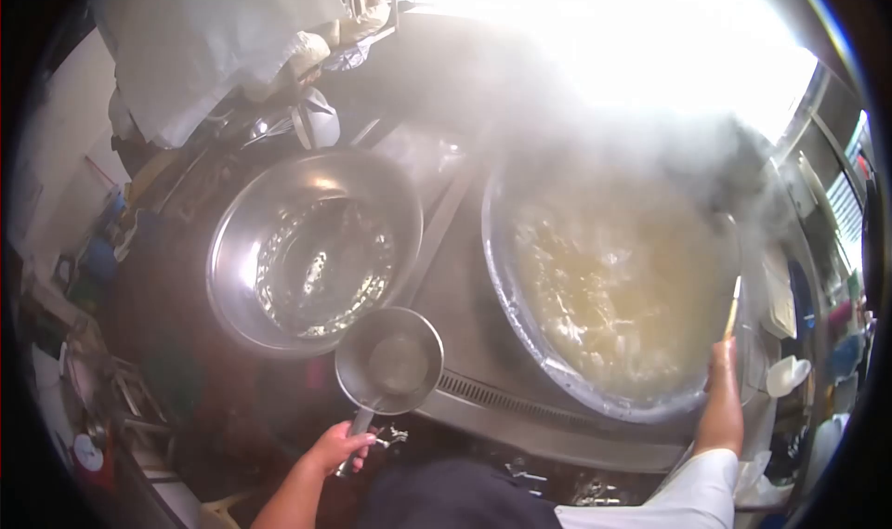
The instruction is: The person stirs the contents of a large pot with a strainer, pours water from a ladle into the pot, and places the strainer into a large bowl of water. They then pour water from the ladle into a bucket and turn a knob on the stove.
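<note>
My left hand is wrapped round the handle of a small metal saucepan. Its round bowl is turned up toward me, close by the near rim of a wide steel bowl with shiny clear liquid in its bottom. On the right, my right hand grips a thin, wood-coloured handle at the side of a very large pot. Cloudy yellowish liquid churns in that pot under steam. The far end of the handle fades into the steam, so the tool's kind does not show.
A steel stove top with a slotted vent lies between bowl and pot. Gas valves line its front edge. A white scoop-like cup stands right of my arm. White bags hang at the upper left. Thick steam veils the back.
</note>
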`<action>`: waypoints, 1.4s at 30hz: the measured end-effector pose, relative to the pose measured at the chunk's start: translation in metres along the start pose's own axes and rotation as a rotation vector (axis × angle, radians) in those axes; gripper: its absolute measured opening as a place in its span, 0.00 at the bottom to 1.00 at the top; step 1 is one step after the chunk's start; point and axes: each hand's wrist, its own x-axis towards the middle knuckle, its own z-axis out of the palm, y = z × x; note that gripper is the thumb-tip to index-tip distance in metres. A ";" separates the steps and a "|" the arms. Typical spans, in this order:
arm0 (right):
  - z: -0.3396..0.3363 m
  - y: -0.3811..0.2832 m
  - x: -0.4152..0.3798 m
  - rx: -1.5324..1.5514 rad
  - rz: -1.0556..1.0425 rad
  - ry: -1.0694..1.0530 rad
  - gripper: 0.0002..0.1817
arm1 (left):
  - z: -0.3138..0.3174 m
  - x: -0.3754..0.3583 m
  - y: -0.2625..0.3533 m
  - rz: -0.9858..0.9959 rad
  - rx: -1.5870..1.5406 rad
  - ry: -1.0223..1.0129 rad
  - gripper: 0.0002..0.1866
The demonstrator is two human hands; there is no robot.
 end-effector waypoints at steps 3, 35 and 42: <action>0.077 -0.013 0.057 0.128 0.123 -0.209 0.15 | 0.004 -0.005 0.001 0.008 0.024 0.038 0.18; 0.027 -0.150 -0.312 1.017 0.192 -1.391 0.15 | -0.008 0.007 -0.001 0.018 0.029 -0.073 0.17; -0.036 -0.090 -0.399 0.976 0.108 -1.375 0.25 | -0.019 0.015 -0.004 0.075 0.075 -0.148 0.16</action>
